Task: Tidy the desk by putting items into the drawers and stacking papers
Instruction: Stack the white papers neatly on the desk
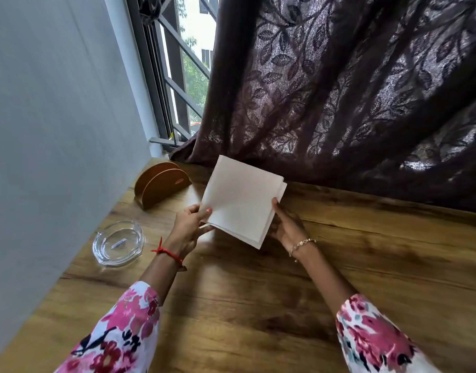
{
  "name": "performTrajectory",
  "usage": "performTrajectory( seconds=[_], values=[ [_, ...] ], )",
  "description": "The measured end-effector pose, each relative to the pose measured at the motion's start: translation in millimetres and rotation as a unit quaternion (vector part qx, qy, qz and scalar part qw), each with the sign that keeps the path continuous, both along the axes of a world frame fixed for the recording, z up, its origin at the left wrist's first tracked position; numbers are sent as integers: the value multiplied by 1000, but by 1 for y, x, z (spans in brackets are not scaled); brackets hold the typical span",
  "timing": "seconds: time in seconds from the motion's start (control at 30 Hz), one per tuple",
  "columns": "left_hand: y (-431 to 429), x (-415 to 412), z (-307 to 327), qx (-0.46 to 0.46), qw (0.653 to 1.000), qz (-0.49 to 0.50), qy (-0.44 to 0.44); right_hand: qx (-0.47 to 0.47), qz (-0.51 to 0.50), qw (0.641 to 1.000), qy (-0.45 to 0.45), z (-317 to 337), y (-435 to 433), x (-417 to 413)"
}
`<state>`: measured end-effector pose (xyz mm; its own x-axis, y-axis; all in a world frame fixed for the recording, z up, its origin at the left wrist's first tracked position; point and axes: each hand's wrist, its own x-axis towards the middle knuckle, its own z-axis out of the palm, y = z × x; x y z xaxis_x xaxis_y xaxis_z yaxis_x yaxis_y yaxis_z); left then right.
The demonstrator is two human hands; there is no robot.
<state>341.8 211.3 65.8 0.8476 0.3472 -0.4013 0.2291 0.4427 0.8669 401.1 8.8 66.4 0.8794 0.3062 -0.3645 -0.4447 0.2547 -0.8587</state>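
Fingers point(204, 212) of the left hand point(188, 226) pinch the near-left edge of the papers point(239, 203), thumb on top and the rest beneath. Left of that hand sit a glass dish point(118, 243) and, farther back, a wooden holder point(161, 184); the left hand is the nearer one to both. The papers are held between the two hands and appear lifted off the desk point(366, 265), tilted, with one corner pointing down toward the person. The sheets are not flush, and stepped edges show at the far-right corner and along the near side. The right hand point(286, 224) grasps the right edge, thumb on the front and the other fingers hidden behind. Squaring the stack looks like the next need.
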Motion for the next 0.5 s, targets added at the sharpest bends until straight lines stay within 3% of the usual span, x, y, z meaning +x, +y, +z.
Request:
performTrajectory(
  seconds=[0.13, 0.27, 0.5],
  values=[
    [-2, -1, -5, -11, 1000, -17, 21, -47, -11, 998, -51, -4, 11, -5],
    [6, -1, -4, 35, 997, -59, 34, -99, -27, 990, -95, -2, 9, 5],
    [5, 2, 4, 5, 988, -147, 52, -103, 46, 992, -57, 3, -5, 14]
  ],
)
